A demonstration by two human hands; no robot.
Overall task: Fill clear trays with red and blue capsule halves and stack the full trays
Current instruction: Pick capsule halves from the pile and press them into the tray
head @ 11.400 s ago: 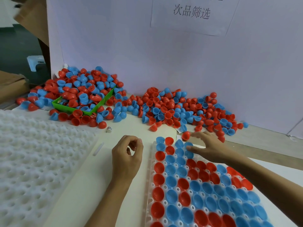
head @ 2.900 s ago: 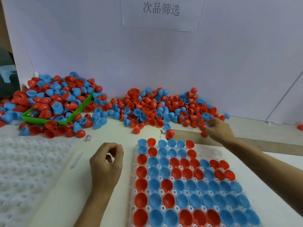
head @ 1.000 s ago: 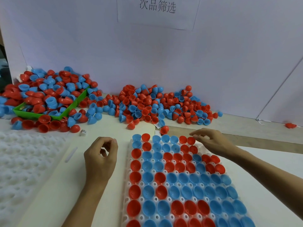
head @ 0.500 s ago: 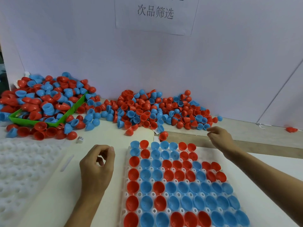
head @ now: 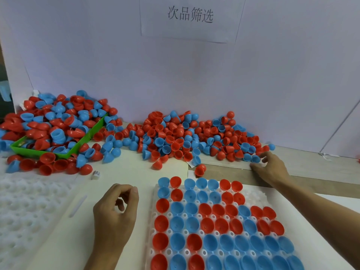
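A clear tray (head: 255,197) lies in front of me, most pockets filled with red and blue capsule halves; pockets at its far right corner are bare. Behind it a loose pile of capsule halves (head: 185,137) lies against the white board. My right hand (head: 271,169) reaches to the pile's right edge, fingers spread, fingertips at a blue half (head: 255,158). My left hand (head: 115,213) rests left of the tray, loosely curled, with nothing visible in it. A single red half (head: 200,170) lies between pile and tray.
A green tray (head: 85,137) at the far left overflows with more halves (head: 58,123). A stack of empty white trays (head: 25,211) sits at the left. A small white bit (head: 95,174) lies on the table. A paper sign (head: 190,16) hangs on the board.
My right hand left the tray's far rows and went back to the right edge of the pile. The left hand stayed in place.
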